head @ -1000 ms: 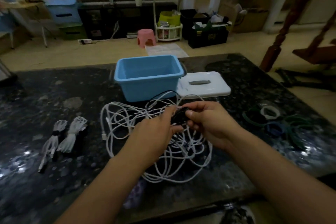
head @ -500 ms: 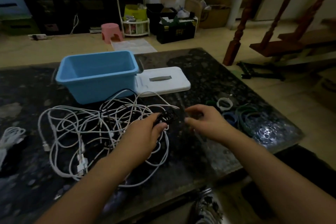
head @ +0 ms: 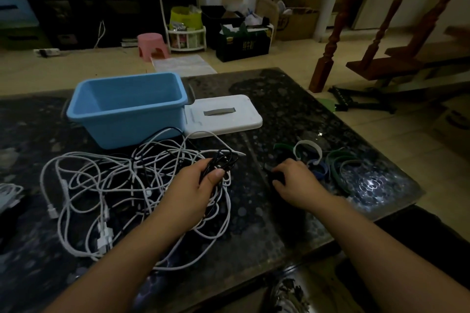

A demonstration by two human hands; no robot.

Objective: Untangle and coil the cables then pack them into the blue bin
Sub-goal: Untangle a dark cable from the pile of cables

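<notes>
- My left grip [head: 203,180] is curled round a small black cable coil [head: 222,161], thumb pressed across the strands, holding it just over the right edge of the tangle.
- The tangle [head: 114,190] is mostly white cables with a few black strands running through, lying loose on the dark speckled worktop [head: 292,114] in front of me; several white plugs show at its near left side.
- My right grip [head: 296,180] is down on the worktop to the right of the tangle, fingers bent over something small and dark; I cannot tell whether I am pinching it or only touching it.
- Just beyond my right fingers lie the straps [head: 328,162]: white, blue and green curled bands in a loose group.
- The blue bin [head: 127,109] stands open behind the tangle, upright; a white cable loop reaches its front wall.
- A white lid [head: 223,117] with a grey handle lies flat beside the bin's right side, touching it.
- At the far left edge, part of a white coiled bundle [head: 9,194] shows.
- A dark crate [head: 243,46] on the floor beyond carries pale writing, too small to read.
</notes>
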